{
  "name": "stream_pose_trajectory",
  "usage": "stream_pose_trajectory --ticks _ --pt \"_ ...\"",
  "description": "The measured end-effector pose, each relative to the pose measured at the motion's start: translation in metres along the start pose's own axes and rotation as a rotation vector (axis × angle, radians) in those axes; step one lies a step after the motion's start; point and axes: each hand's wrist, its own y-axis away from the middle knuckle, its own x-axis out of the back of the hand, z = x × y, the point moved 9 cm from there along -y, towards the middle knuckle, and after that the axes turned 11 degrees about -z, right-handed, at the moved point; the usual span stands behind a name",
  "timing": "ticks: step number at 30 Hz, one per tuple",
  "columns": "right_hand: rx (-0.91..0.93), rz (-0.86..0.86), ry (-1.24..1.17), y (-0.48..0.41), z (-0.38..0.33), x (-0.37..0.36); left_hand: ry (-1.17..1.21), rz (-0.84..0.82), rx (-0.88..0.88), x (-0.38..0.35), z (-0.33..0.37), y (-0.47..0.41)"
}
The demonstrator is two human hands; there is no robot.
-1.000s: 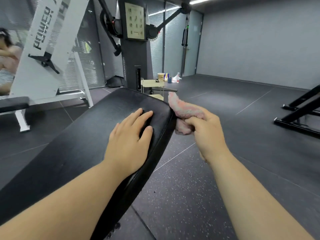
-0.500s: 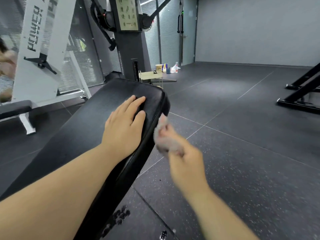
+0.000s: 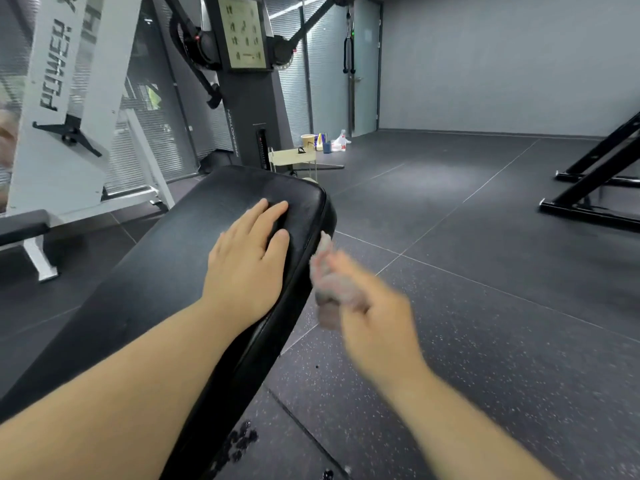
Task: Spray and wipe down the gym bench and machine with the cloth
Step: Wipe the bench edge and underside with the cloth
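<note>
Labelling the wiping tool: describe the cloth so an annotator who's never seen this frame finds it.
Start at the black padded bench running diagonally across the left half, with the left hand flat on its far end. Just beside the pad's right edge, the right hand grips the cloth: a motion-blurred pinkish-grey wad, the only pale soft thing against black pad and dark speckled floor.

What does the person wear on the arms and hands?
Nothing worn shows, and no sleeves reach into view on either arm. The left hand has no glove, ring or watch. The right hand is blurred; no glove shows, but a ring cannot be ruled out.
</note>
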Motion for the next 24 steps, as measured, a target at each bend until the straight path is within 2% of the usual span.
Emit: stream_pose_trajectory --ticks 3,4,6,8,10,14,17,20,22,24 --pt "-0.222 0.371 -0.099 -0.062 0.027 0.071 0.003 -0.013 -0.003 0.000 0.002 0.001" --pt "-0.319 0.382 -0.213 -0.082 0.039 0.075 0.002 -0.013 -0.004 0.000 0.002 0.001" --pt "-0.562 0.202 -0.415 -0.111 0.064 0.045 0.001 -0.011 0.003 0.000 0.002 0.001" --pt "-0.671 0.011 -0.637 -0.122 0.084 0.001 0.004 -0.011 0.007 0.000 0.001 0.001" --pt "-0.677 0.030 -0.797 -0.119 0.090 -0.021 0.008 -0.009 0.005 0.000 0.000 0.001" --pt "-0.526 0.131 -0.994 -0.088 0.094 -0.004 0.007 -0.009 0.002 -0.001 0.000 -0.001" --pt "-0.496 0.216 -0.997 -0.059 0.097 0.028 0.005 -0.010 -0.002 -0.001 -0.001 -0.001" --pt "-0.572 0.255 -0.948 -0.082 0.102 0.040 0.013 -0.013 0.001 -0.001 0.000 -0.001" --pt "-0.719 0.169 -0.829 -0.105 0.103 0.017 0.013 -0.012 0.007 -0.001 -0.001 0.000" --pt "-0.776 0.020 -0.754 -0.124 0.100 -0.017 0.014 -0.005 0.006 0.000 0.000 0.000"
